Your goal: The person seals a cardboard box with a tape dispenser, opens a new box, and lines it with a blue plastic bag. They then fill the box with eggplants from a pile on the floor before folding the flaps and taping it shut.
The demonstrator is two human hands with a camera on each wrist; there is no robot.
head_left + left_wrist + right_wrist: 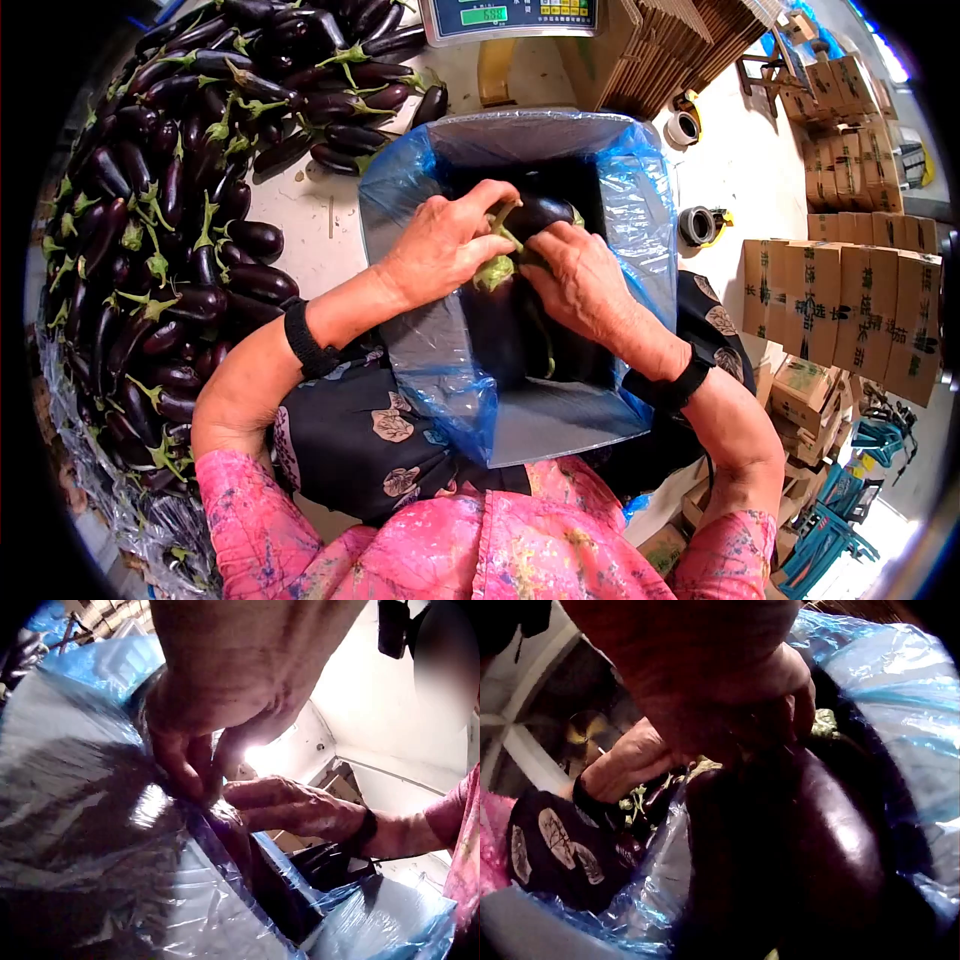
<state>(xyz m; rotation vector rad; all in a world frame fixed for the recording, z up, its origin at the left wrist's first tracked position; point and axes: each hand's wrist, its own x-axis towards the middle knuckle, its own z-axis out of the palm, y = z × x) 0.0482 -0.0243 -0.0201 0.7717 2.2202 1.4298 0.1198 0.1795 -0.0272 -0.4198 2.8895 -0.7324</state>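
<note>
Along the right side of the head view, cartons (pixel 815 300) of plain brown board carry bold dark Chinese characters, among them 精选 and 茄; the rest is too small or tilted to read surely. Beyond the box, a scale (pixel 510 30) shows green-lit digits, too blurred to be certain of, beside a keypad with yellow keys.

Between both hands, over the open box (pixel 545 425), lies the eggplant (pixel 492 325), glossy, near-black purple, with a ridged green cap and a curved, woody stem. The left hand (pixel 440 245) has a narrow grip, thumb and forefinger bent round the stem. The right hand (pixel 585 280) curls in from the other side, its fingers pinching close by the cap; its fingertips are partly hidden, so their exact hold cannot be told.

Crinkled, shiny blue film (pixel 640 200) drapes over the box's flat grey walls. More smooth, dark eggplants (pixel 844 832) lie inside, under and beside the right hand. To the left spreads a heap (pixel 175 200) of glossy eggplants with pale green caps. Two tape rolls (pixel 697 226) sit on the right, near ribbed stacked cardboard (pixel 665 50). Black bands (pixel 308 338) circle both wrists, below pink patterned sleeves (pixel 250 520).
</note>
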